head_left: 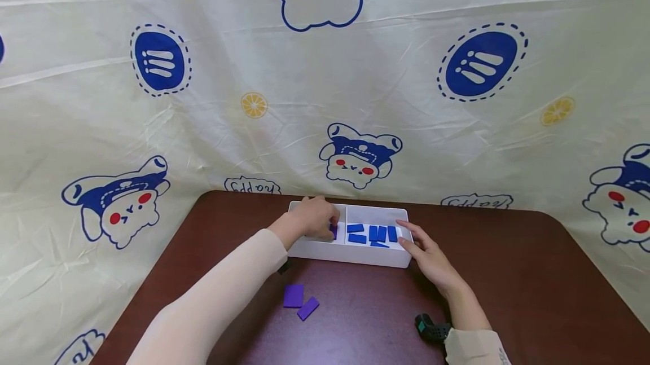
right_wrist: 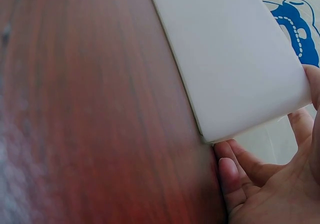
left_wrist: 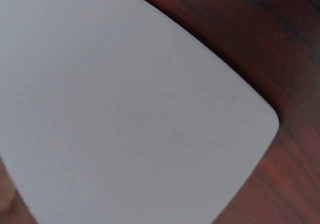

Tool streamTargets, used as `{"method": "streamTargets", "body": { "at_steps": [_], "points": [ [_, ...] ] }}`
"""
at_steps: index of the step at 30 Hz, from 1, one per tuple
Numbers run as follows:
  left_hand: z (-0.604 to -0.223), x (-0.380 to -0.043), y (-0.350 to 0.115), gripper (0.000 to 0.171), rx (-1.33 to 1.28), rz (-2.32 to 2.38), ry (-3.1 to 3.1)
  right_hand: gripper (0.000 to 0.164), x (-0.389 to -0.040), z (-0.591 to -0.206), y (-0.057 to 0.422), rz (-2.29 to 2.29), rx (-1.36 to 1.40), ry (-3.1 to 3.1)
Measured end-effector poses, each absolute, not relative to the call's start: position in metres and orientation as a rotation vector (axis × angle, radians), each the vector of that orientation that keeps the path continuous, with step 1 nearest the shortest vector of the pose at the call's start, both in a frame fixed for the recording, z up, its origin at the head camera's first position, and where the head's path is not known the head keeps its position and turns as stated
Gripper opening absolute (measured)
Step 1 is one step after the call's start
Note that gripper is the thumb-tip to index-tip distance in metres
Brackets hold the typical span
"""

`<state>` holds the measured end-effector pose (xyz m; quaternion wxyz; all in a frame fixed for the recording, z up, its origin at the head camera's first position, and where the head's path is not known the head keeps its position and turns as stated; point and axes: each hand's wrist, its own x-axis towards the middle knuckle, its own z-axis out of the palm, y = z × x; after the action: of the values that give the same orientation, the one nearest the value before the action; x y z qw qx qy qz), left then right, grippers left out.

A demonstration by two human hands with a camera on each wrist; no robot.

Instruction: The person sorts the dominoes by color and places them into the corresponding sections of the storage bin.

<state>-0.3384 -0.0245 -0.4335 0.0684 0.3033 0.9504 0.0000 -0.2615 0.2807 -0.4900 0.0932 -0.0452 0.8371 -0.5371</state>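
Note:
A white two-compartment box [head_left: 350, 253] stands near the far edge of the brown table. My left hand [head_left: 313, 217] reaches into its left compartment, fingers bent down. Between finger and thumb shows a purple piece [head_left: 333, 231], partly hidden by the hand. The left wrist view holds mostly the box's plain white wall [left_wrist: 140, 109]. At the box's right end, my right hand [head_left: 426, 255] grips the rim, thumb on the near side and fingers farther back. In the right wrist view, bent fingers [right_wrist: 255, 171] lie against the end wall. Several flat blue pieces [head_left: 373, 233] lie in the right compartment.
On the table [head_left: 365, 308] in front of the box lie a purple square [head_left: 293, 296] and a smaller purple rectangle [head_left: 308, 308]. A dark band [head_left: 431, 328] circles the right wrist. A printed white sheet [head_left: 284, 145] hangs behind the table.

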Motion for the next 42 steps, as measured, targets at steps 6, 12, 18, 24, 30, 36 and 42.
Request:
{"method": "streamTargets", "body": {
  "at_steps": [6,12,18,24,30,36,42],
  "points": [
    [-0.428,-0.341,-0.03,0.027,0.928,0.012,2.84,0.058,-0.264,-0.49,0.281,-1.588,-0.14,2.482],
    [-0.423,-0.344,-0.037,0.028,0.93,0.029,2.828,0.059,-0.264,-0.488,0.282,-1.592,-0.152,2.471],
    [-0.42,-0.345,-0.041,0.024,0.916,0.043,2.837,0.059,-0.264,-0.488,0.282,-1.59,-0.152,2.461],
    [-0.419,-0.346,-0.041,0.023,0.921,0.042,2.833,0.06,-0.263,-0.489,0.282,-1.585,-0.144,2.466],
    [-0.416,-0.345,-0.042,0.022,0.932,0.036,2.831,0.06,-0.263,-0.49,0.283,-1.585,-0.148,2.465],
    [-0.413,-0.345,-0.043,0.023,0.952,0.031,2.827,0.06,-0.264,-0.491,0.284,-1.589,-0.161,2.472],
    [-0.41,-0.345,-0.046,0.023,0.952,0.033,2.819,0.061,-0.265,-0.493,0.283,-1.59,-0.154,2.462]
  ]
}}
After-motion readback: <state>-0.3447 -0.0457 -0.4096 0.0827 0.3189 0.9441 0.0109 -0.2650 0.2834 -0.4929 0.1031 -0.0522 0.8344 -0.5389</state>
